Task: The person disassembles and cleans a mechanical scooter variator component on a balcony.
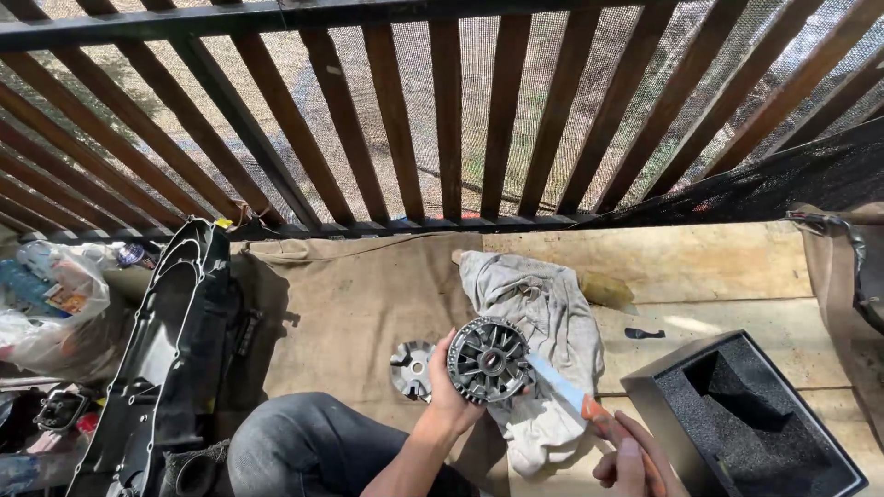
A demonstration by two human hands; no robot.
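We see the left hand clamped on the rim of a finned pulley, low centre of frame, face toward us. The right hand, lower right, grips a scraper; its blade slants up-left, its tip touching the pulley's right edge, above a rag.

My left hand is raised with fingers curled in a firm grasp, forearm angling up from below. My right hand (low, partly cropped) is clenched, knuckles up.
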